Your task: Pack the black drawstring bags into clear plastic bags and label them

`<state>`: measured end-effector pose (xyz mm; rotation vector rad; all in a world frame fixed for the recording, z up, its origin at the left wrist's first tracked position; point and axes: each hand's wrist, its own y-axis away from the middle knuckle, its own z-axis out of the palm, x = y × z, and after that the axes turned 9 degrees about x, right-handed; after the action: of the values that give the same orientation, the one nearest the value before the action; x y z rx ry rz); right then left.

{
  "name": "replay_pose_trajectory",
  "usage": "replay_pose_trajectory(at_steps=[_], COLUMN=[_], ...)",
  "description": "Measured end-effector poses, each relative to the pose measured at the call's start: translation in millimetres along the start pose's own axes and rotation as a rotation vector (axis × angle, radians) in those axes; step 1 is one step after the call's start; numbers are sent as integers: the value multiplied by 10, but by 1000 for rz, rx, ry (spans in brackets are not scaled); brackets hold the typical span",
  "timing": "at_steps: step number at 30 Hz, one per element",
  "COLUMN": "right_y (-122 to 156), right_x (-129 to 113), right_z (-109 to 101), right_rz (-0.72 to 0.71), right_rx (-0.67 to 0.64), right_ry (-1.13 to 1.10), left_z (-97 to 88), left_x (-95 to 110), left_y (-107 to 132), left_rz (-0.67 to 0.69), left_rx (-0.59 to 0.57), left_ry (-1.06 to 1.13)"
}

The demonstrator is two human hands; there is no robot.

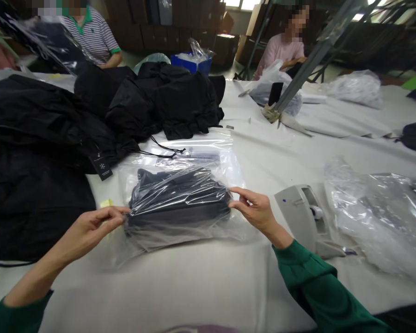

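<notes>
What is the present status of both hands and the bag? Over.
Left hand pinching left side of clear plastic bag; right hand touching right side. Dark folded fabric inside. Black garments heaped beyond and left.

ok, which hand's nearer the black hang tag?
Left. The left hand is below the hang tag in the picture, at the left side of the clear bag; the right hand is farther off, across the bag.
</notes>
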<state>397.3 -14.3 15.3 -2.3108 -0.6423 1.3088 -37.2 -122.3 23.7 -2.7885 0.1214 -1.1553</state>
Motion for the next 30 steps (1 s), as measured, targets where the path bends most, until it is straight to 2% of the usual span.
replay_pose_trajectory(at_steps=[2, 4, 6, 7, 8, 10, 11, 13, 15, 18, 21, 23, 25, 27, 29, 30], right_y=[-8, 10, 38, 50, 60, 64, 59, 35, -6, -76, -97, -62, -10, 31, 45, 45], right_x=[6, 1, -16, -27, -39, -54, -51, -9, 84, 267, 344, 267, 104, -82, -230, -281], right_z=[10, 17, 17, 14, 9, -1, -3, 11, 50, 110, 44, -93, -239, -306, -239, -161], right_rz=[-3, 3, 17, 23, 29, 39, 48, 84, 153, 255, 287, 250, 117, -92, -264, -304], right_rx=[-37, -62, -63, -58, -52, -47, -40, 17, 128, 319, 448, 502, 448, 268, 72, 7], right_ry=[-23, -34, -31, -32, -35, -49, -57, -72, -73, -50, -14, 38, 62, 45, 30, 30], left_z=[-9, 62, 240, 361, 492, 740, 837, 952, 967, 909, 878, 882, 890, 893, 893, 892], left_x=[211, 547, 907, 1052, 1156, 1215, 1178, 1032, 884, 801, 839, 862, 865, 863, 869, 873], left_y=[91, 229, 333, 342, 314, 145, 21, -237, -427, -513, -473, -454, -456, -466, -464, -453], left_rz=[80, 160, 204, 251, 306, 426, 466, 559, 692, 844, 847, 838, 832, 826, 821, 823], left_rx=[129, 386, 618, 676, 665, 547, 457, 378, 411, 499, 536, 540, 535, 532, 533, 533], left_ry=[-222, -457, -553, -539, -532, -553, -580, -635, -673, -675, -646, -624, -607, -606, -609, -608])
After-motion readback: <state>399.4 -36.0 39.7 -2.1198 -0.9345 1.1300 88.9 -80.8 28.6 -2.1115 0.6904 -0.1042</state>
